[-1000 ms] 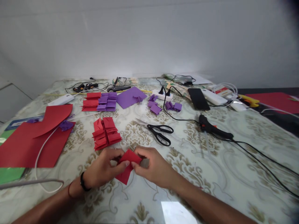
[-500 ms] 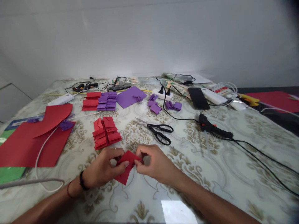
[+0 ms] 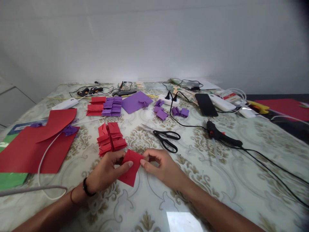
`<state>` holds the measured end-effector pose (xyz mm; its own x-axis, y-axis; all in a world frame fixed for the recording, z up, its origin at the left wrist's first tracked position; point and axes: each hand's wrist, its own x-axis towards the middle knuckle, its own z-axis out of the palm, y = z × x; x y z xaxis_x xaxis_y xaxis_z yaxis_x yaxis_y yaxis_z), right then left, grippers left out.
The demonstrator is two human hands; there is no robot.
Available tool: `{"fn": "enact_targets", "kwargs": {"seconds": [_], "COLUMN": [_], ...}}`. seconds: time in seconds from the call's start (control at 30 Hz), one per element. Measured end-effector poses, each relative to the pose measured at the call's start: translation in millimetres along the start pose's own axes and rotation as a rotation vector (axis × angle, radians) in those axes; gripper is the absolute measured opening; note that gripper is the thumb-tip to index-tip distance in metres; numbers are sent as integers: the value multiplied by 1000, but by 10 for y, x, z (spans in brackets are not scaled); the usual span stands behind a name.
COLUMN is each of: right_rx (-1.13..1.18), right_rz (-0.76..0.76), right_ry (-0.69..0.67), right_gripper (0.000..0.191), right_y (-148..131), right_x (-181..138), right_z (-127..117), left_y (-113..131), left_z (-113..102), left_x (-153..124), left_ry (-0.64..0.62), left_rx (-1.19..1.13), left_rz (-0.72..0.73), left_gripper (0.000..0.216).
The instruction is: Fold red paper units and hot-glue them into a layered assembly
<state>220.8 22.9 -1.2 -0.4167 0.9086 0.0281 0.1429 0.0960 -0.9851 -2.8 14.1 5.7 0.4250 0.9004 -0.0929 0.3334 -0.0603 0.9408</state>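
A small piece of red paper [image 3: 131,172] is held between both hands above the tablecloth. My left hand [image 3: 109,169] grips its left side, thumb on top and fingers hidden underneath. At its upper right edge, my right hand [image 3: 160,166] pinches the paper between thumb and fingers. Just beyond the left hand lie several folded red paper pieces [image 3: 111,138], set close together in two columns. Black-handled scissors [image 3: 166,137] rest past the right hand, blades partly open and pointing to the upper left.
Large red sheets [image 3: 36,151] lie at left with a white cable across them. A glue gun [image 3: 224,135] with its cord rests at right. Farther back are folded purple pieces [image 3: 112,106], a purple sheet [image 3: 135,103], a power strip [image 3: 169,100] and a black phone [image 3: 206,104].
The red paper has turned in my hands and now shows a broader, flatter face. My right hand has shifted slightly right and still pinches its edge. The view has moved a little.
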Motion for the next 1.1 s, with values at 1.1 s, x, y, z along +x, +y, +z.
{"fn": "enact_targets", "kwargs": {"seconds": [1.1], "right_rx": [99], "right_rz": [-30], "right_ry": [-73], "right_gripper": [16], "right_y": [47], "right_x": [-78], "right_z": [116], "left_y": [-7], "left_z": [-10], "left_x": [-76], "left_ry": [182], "left_rx": [44], "left_rz": [192], "left_gripper": [33]}}
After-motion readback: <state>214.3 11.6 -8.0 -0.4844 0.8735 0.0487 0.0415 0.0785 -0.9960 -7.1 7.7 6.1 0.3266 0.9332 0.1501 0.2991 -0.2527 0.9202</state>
